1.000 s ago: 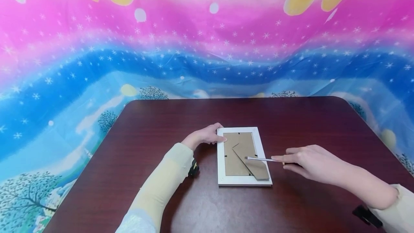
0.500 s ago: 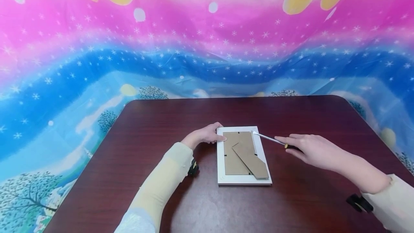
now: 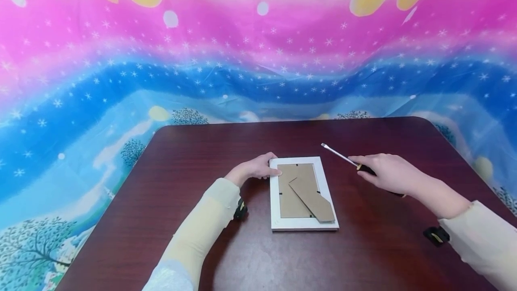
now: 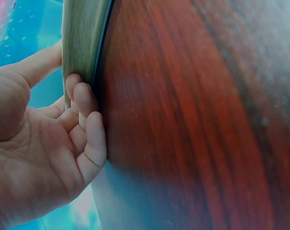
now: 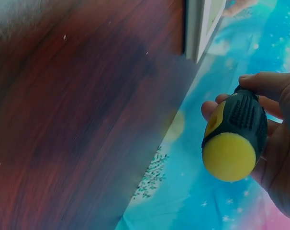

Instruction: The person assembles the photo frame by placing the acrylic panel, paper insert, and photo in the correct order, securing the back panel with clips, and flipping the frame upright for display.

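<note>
A white picture frame (image 3: 275,205) lies back side up on the table, its brown backing board (image 3: 291,205) held by small black tabs. A brown stand leg (image 3: 317,205) slants across the board. My left hand (image 3: 258,167) grips the frame's far left corner, thumb on top; in the left wrist view its fingers (image 4: 87,139) curl against the frame's side. To the right of the frame, my right hand (image 3: 392,174) holds a flat-blade screwdriver (image 3: 339,153) by its black and yellow handle (image 5: 236,124). The blade points up and left, apart from the frame.
The dark reddish-brown table (image 3: 210,147) has rounded far corners. Behind it hangs a pink and blue cloth backdrop (image 3: 258,57) with snowflakes and trees. Black straps with small devices sit at both wrists, the right one (image 3: 436,235) below the sleeve.
The screwdriver has moved from over the stand leg, up past the frame's far right corner, and off the frame. My right hand has shifted away from me. The left hand keeps its hold.
</note>
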The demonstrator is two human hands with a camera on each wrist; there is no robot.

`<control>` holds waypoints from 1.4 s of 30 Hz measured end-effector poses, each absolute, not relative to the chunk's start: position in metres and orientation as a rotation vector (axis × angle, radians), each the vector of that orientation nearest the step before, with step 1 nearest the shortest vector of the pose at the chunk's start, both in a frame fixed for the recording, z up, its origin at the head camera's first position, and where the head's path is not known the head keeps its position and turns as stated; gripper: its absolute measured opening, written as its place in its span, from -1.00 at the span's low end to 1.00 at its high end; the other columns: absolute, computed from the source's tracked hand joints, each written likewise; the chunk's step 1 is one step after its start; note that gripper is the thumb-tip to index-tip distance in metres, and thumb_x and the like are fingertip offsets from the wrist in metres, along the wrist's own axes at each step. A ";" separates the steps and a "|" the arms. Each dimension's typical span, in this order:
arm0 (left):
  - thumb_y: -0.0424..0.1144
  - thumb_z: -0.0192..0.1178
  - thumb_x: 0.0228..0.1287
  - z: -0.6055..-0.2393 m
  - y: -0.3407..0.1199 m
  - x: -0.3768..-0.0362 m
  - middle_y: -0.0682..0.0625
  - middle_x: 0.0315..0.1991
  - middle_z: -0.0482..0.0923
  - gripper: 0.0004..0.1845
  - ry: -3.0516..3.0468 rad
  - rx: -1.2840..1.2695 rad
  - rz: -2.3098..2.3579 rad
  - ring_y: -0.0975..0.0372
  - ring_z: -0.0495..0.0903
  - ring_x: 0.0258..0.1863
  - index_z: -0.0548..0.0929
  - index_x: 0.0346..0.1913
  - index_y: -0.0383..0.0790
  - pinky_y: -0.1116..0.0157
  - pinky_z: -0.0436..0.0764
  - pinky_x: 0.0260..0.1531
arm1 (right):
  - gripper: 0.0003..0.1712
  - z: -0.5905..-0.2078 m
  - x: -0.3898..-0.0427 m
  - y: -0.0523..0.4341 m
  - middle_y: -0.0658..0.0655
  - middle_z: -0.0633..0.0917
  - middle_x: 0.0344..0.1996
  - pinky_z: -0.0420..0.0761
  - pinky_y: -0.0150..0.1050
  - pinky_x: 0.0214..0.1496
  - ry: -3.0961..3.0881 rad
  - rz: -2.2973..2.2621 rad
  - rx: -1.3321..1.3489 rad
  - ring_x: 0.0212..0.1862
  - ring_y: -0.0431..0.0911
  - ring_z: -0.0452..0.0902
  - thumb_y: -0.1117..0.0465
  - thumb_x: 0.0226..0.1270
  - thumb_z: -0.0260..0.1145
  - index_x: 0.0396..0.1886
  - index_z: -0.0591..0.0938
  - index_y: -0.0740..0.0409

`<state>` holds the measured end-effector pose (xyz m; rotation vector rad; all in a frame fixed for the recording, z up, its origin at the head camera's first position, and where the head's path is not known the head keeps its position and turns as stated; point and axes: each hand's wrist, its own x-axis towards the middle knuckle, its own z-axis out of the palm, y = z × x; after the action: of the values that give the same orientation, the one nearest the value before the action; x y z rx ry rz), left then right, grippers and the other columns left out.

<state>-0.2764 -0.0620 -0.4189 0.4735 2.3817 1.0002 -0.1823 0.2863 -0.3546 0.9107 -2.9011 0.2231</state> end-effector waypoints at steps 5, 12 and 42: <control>-0.21 0.26 0.33 -0.417 -0.063 -0.276 -0.08 -0.46 0.42 -0.52 2.402 0.477 0.997 0.18 0.37 -0.57 0.34 0.20 -0.27 0.32 0.35 -0.59 | -0.53 -0.357 -0.194 0.292 -0.13 0.45 -0.69 0.22 -0.28 -0.64 -2.939 0.195 0.856 -0.70 -0.25 0.15 0.26 0.24 0.38 0.15 0.59 0.28; -0.22 0.24 0.35 -0.419 -0.061 -0.276 -0.06 -0.48 0.42 -0.55 2.391 0.474 0.986 0.21 0.36 -0.58 0.35 0.19 -0.26 0.34 0.33 -0.59 | -0.52 -0.365 -0.205 0.303 -0.10 0.33 -0.77 0.22 -0.26 -0.64 -3.039 0.173 0.781 -0.71 -0.20 0.17 0.23 0.29 0.33 0.18 0.55 0.31; -0.24 0.26 0.33 -0.418 -0.061 -0.274 -0.06 -0.51 0.39 -0.54 2.359 0.461 1.042 0.19 0.35 -0.60 0.35 0.17 -0.28 0.32 0.32 -0.60 | -0.44 -0.393 -0.224 0.322 0.22 0.65 -0.34 0.39 -0.23 -0.52 -3.317 0.164 0.555 -0.48 -0.11 0.43 0.27 0.30 0.30 0.17 0.43 0.58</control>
<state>-0.2740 -0.0612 -0.4179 0.4614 2.3591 1.0423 -0.2241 0.3219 -0.3928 0.5547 -3.3166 0.1641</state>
